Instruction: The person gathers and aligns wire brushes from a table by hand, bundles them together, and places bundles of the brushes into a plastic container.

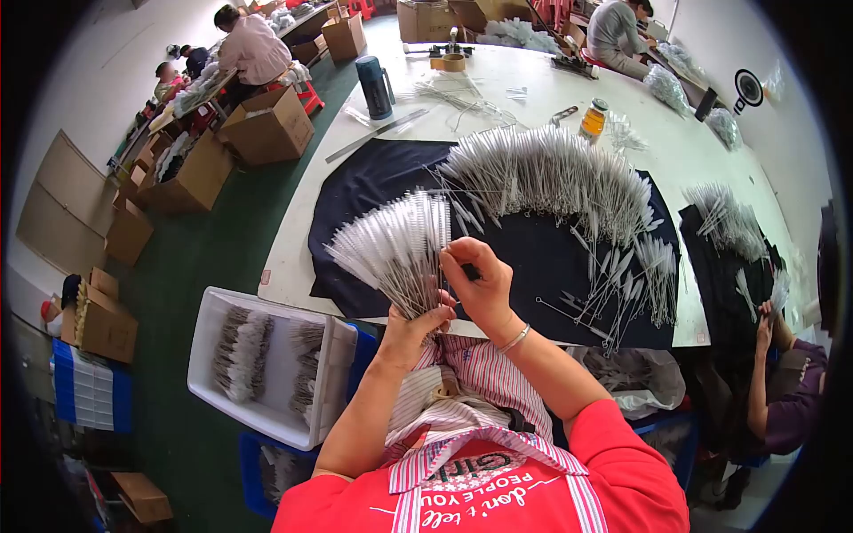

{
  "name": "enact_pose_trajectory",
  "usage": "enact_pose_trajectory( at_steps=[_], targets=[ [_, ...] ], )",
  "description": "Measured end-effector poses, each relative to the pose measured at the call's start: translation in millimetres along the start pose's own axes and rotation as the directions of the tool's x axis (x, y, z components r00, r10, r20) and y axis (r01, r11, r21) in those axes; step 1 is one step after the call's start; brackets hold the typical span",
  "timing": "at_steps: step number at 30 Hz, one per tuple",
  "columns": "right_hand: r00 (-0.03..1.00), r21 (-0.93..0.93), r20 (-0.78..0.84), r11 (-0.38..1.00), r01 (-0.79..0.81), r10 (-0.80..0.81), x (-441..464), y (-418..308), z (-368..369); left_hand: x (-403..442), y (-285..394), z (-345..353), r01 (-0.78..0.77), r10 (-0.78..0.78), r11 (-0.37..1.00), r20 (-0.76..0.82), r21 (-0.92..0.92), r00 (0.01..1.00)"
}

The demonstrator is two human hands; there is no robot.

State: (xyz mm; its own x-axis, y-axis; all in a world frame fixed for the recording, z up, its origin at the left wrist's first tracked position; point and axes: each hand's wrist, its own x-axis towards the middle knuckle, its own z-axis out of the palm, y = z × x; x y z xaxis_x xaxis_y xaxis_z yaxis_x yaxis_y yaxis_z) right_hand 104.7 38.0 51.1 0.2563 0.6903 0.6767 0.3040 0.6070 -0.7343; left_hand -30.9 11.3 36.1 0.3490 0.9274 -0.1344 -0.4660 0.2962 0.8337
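My left hand (416,327) is closed around the wire stems of a fanned bunch of white-bristled straw-cleaning brushes (395,244), bristles pointing up and away from me. At the bunch's right edge my right hand (482,282) is pinched, thumb and fingertips on a brush there; the fingertips partly hide it. Beyond my hands, a wide arc of the same brushes (551,169) lies on a dark cloth (524,258). Some looser brushes (622,284) are scattered at the arc's right end.
A white bin (203,355) with bundled brushes stands left of my lap. On the white table (302,209) are a dark flask (375,87), a metal ruler (378,135), an orange jar (593,118) and tape (449,63). A co-worker's hand (765,329) holds brushes at right.
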Motion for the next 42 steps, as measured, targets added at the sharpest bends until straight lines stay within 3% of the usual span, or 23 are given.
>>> enact_pose_trajectory(
  at_steps=[2, 5, 8, 10, 11, 14, 17, 18, 19, 20, 26, 27, 29, 31, 32, 35, 39, 41, 42],
  targets=[
    [0.997, 0.07, -0.007, 0.995, -0.075, 0.076, -4, 0, 2, 1, 3, -1, 0.009, -0.01, 0.999, 0.023, 0.038, 1.0],
    [0.98, 0.133, 0.036, 0.971, -0.201, 0.198, -4, -7, -1, -1, 9, 3, 0.097, -0.088, 0.993, 0.126, -0.072, 0.988],
    [0.988, 0.157, 0.031, 0.976, -0.152, 0.149, -4, -8, 1, -6, 14, 6, 0.204, -0.184, 0.965, 0.125, -0.166, 0.975],
    [0.996, 0.058, -0.08, 0.997, 0.049, -0.044, -4, -5, 3, -4, 10, 0, 0.233, -0.207, 0.962, 0.176, -0.141, 0.962],
    [0.996, 0.062, -0.074, 0.997, 0.048, -0.043, -6, -2, 2, -3, 9, -1, 0.23, -0.204, 0.962, 0.171, -0.144, 0.964],
    [0.996, 0.145, 0.041, 0.986, -0.087, 0.082, -4, -5, -1, -1, 6, -5, 0.182, -0.147, 0.965, 0.186, -0.188, 0.972],
    [0.987, 0.134, 0.079, 0.98, -0.148, 0.138, 8, -18, -2, 1, 6, -9, 0.212, -0.192, 0.975, 0.218, -0.074, 0.957],
    [0.933, 0.375, 0.196, 0.856, -0.355, 0.301, 10, -19, 1, 0, 7, -5, 0.192, -0.172, 0.978, 0.22, -0.076, 0.96],
    [0.845, 0.558, 0.344, 0.635, -0.535, 0.409, 11, -19, 2, 0, 9, -2, 0.173, -0.152, 0.982, 0.224, -0.079, 0.963],
    [0.805, 0.552, 0.391, 0.586, -0.593, 0.447, 10, -14, 2, 1, 6, -3, 0.177, -0.156, 0.981, 0.227, -0.075, 0.961],
    [0.811, 0.552, 0.319, 0.6, -0.579, 0.49, 3, -9, 5, 4, 0, 1, 0.15, -0.135, 0.986, 0.191, -0.068, 0.972],
    [0.811, 0.553, 0.318, 0.599, -0.579, 0.49, 1, -3, 6, 3, 3, 5, 0.154, -0.148, 0.987, 0.123, -0.042, 0.981],
    [0.858, 0.537, 0.259, 0.672, -0.51, 0.444, 1, 3, 7, 3, 3, 6, 0.159, -0.158, 0.987, 0.055, -0.015, 0.986],
    [0.942, 0.203, 0.076, 0.92, -0.336, 0.328, 14, -5, -6, 4, 1, -4, 0.131, -0.134, 0.991, 0.088, 0.03, 0.987],
    [0.979, 0.119, 0.033, 0.971, -0.206, 0.203, 27, -13, -11, 3, 3, -6, 0.133, -0.136, 0.991, 0.088, 0.032, 0.987],
    [0.98, -0.169, 0.14, 0.972, 0.166, -0.143, 65, -23, -23, 2, 7, -6, 0.123, -0.127, 0.992, 0.105, 0.035, 0.986],
    [0.935, -0.273, 0.311, 0.926, 0.262, -0.172, 93, -31, -21, -1, 12, -2, 0.091, -0.105, 0.992, 0.151, 0.092, 0.983],
    [0.898, -0.11, 0.434, 0.985, 0.131, -0.071, 103, -30, -21, -2, 14, -3, 0.092, -0.109, 0.991, 0.173, 0.101, 0.979],
    [0.899, -0.116, 0.434, 0.986, 0.116, -0.055, 105, -30, -21, -2, 15, -4, 0.101, -0.119, 0.989, 0.173, 0.111, 0.978]
  ],
)
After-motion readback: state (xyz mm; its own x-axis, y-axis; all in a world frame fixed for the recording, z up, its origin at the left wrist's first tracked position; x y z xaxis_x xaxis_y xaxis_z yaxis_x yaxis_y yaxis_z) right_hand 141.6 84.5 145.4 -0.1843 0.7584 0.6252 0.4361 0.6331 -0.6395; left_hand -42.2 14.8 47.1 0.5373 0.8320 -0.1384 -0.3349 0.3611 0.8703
